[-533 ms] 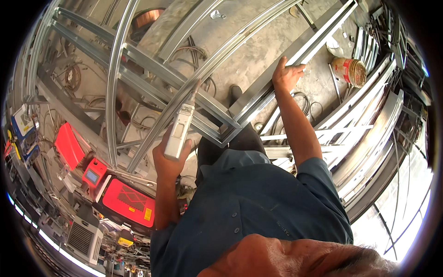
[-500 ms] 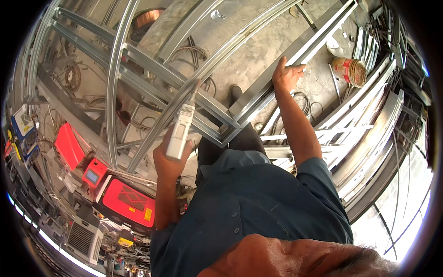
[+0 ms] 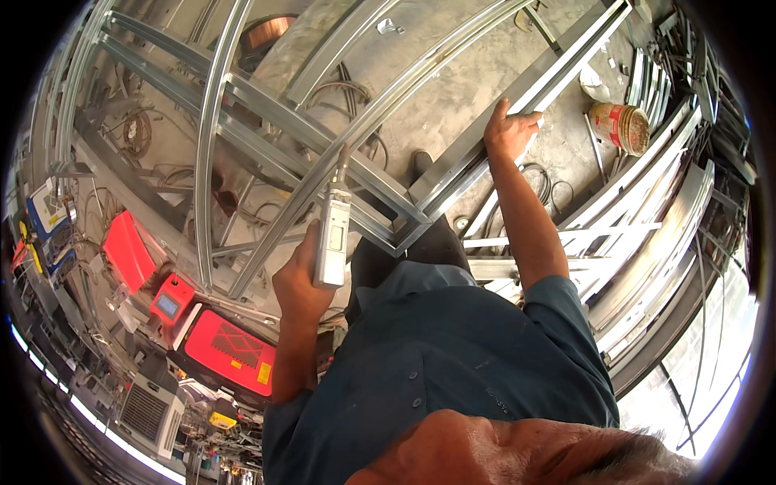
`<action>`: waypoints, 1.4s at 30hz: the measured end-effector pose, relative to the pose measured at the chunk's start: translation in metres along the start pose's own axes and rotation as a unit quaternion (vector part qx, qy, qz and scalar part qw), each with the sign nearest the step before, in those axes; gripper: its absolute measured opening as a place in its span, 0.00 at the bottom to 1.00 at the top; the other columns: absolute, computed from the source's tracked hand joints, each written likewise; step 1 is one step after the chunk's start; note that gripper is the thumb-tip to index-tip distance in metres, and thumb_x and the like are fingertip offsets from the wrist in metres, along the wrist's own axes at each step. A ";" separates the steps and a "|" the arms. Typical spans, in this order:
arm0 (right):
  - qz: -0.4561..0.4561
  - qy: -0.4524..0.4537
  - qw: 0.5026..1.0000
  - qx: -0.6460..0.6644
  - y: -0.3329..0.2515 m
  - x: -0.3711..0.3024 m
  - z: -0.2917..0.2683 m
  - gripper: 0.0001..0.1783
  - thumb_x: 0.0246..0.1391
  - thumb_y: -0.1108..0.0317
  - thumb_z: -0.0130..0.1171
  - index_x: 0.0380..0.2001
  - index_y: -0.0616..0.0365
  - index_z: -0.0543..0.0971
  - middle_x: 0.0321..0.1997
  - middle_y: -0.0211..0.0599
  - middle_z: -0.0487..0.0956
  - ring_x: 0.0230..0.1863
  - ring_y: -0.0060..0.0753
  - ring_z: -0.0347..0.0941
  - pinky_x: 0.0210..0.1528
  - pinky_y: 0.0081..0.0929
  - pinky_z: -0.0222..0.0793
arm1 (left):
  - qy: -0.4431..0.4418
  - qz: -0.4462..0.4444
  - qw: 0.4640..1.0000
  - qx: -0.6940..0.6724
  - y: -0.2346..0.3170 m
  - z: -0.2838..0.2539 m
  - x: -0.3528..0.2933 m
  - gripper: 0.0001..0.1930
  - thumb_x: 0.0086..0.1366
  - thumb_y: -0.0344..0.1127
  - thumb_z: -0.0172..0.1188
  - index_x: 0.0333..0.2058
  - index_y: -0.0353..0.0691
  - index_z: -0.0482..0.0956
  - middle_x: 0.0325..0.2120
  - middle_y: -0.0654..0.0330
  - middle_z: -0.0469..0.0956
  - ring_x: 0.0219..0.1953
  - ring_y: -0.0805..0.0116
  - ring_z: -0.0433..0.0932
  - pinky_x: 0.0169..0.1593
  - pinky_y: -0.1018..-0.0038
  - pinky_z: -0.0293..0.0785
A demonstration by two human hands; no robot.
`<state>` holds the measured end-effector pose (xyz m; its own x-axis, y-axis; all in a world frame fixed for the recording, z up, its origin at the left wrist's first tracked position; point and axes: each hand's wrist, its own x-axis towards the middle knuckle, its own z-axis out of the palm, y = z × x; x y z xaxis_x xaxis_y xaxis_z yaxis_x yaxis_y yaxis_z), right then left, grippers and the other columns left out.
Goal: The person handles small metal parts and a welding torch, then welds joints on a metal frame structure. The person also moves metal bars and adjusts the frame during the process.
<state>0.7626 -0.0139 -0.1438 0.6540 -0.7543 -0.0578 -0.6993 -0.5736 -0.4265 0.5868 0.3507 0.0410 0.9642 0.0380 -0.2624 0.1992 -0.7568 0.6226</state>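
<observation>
My left hand (image 3: 304,279) is closed around the grip of a welding gun (image 3: 333,238). The gun has a pale grey, box-like body and a narrow nozzle pointing away from me. Its tip lies over, or close by, a crossing of bars in the silvery metal frame (image 3: 368,182); whether they touch I cannot tell. My right hand (image 3: 511,136) rests on the long right-hand bar (image 3: 461,166) of this frame, thumb raised and fingers stretched apart. Near my body, the frame's corner (image 3: 396,242) sits just in front of my legs.
Left of me stand a red machine (image 3: 226,347) and a small red box with a screen (image 3: 168,305). Cables (image 3: 347,93) lie on the concrete floor. Metal bars (image 3: 638,242) are stacked at the right, near a tipped tub (image 3: 618,128). A copper-coloured spool (image 3: 267,32) is at the far left.
The welding gun has swung more upright, its body shifting right while the nozzle stays near the same crossing. The whole view has drifted slightly right. My right hand keeps its place on the bar.
</observation>
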 end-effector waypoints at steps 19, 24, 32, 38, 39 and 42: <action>-0.003 0.002 1.000 0.008 0.002 0.000 0.000 0.56 0.57 0.43 0.58 0.71 0.72 0.43 0.62 0.75 0.60 0.61 0.72 0.67 0.63 0.51 0.66 | 0.025 0.002 0.999 0.037 0.002 0.005 -0.004 0.34 0.54 0.35 0.73 0.61 0.39 0.75 0.43 0.45 0.84 0.42 0.50 0.86 0.43 0.63 0.82; -0.003 0.003 1.000 0.005 -0.003 -0.003 -0.005 0.55 0.57 0.44 0.58 0.70 0.74 0.44 0.62 0.76 0.61 0.61 0.71 0.67 0.64 0.50 0.66 | 0.041 0.028 0.997 0.057 -0.001 0.009 -0.004 0.34 0.55 0.37 0.71 0.62 0.41 0.74 0.42 0.46 0.84 0.38 0.48 0.85 0.40 0.62 0.81; -0.001 -0.002 1.000 0.002 -0.001 -0.001 -0.002 0.57 0.57 0.43 0.59 0.69 0.76 0.44 0.62 0.77 0.62 0.60 0.72 0.67 0.64 0.50 0.65 | -0.008 -0.052 0.995 0.088 0.001 0.005 -0.009 0.35 0.55 0.40 0.73 0.62 0.44 0.74 0.39 0.45 0.84 0.36 0.49 0.86 0.39 0.61 0.81; -0.015 0.010 1.000 0.001 0.004 0.000 0.002 0.57 0.57 0.43 0.59 0.69 0.76 0.44 0.61 0.77 0.62 0.60 0.72 0.67 0.63 0.50 0.65 | 0.038 0.007 0.997 0.070 -0.004 0.009 -0.010 0.35 0.55 0.39 0.73 0.62 0.43 0.74 0.36 0.46 0.84 0.35 0.50 0.86 0.37 0.61 0.81; -0.014 0.010 1.000 0.002 0.004 0.000 0.001 0.56 0.57 0.43 0.59 0.69 0.76 0.44 0.61 0.77 0.62 0.60 0.72 0.67 0.63 0.51 0.65 | 0.039 0.010 0.997 0.068 -0.004 0.009 -0.011 0.35 0.55 0.38 0.73 0.62 0.43 0.74 0.37 0.46 0.84 0.35 0.50 0.86 0.38 0.61 0.81; -0.007 0.002 1.000 0.004 -0.001 0.000 -0.003 0.56 0.57 0.42 0.58 0.69 0.75 0.45 0.60 0.77 0.62 0.60 0.72 0.67 0.63 0.51 0.65 | 0.040 0.012 0.997 0.063 -0.005 0.009 -0.011 0.34 0.55 0.37 0.73 0.62 0.43 0.74 0.37 0.46 0.84 0.37 0.50 0.86 0.39 0.62 0.81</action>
<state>0.7618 -0.0142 -0.1405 0.6625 -0.7474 -0.0489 -0.6880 -0.5814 -0.4343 0.5734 0.3485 0.0343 0.9803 0.0680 -0.1854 0.1578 -0.8342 0.5283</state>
